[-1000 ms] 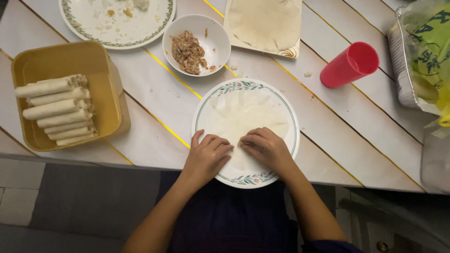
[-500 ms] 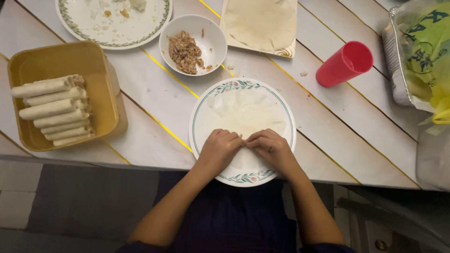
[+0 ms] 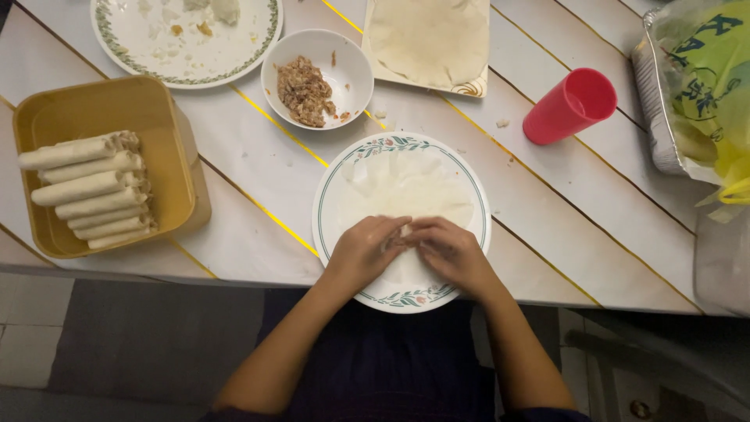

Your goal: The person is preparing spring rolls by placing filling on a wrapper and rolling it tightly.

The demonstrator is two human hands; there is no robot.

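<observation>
A thin pale wrapper [image 3: 406,187] lies flat on a round plate with a green patterned rim [image 3: 328,187] near the table's front edge. My left hand [image 3: 366,248] and my right hand [image 3: 445,248] rest side by side on the wrapper's near part, fingertips meeting at the middle and pinching its folded near edge. What lies under the fold is hidden by my fingers.
A yellow tub [image 3: 164,117] at the left holds several finished rolls [image 3: 86,191]. A white bowl of minced filling [image 3: 305,90] stands behind the plate, beside a used plate [image 3: 187,35], a stack of wrappers [image 3: 430,35], a red cup [image 3: 569,105] and a foil tray with a bag [image 3: 695,86].
Both hands have slid inward and slightly away from me over the wrapper, until the fingertips meet at the middle. The near edge is now gathered under them.
</observation>
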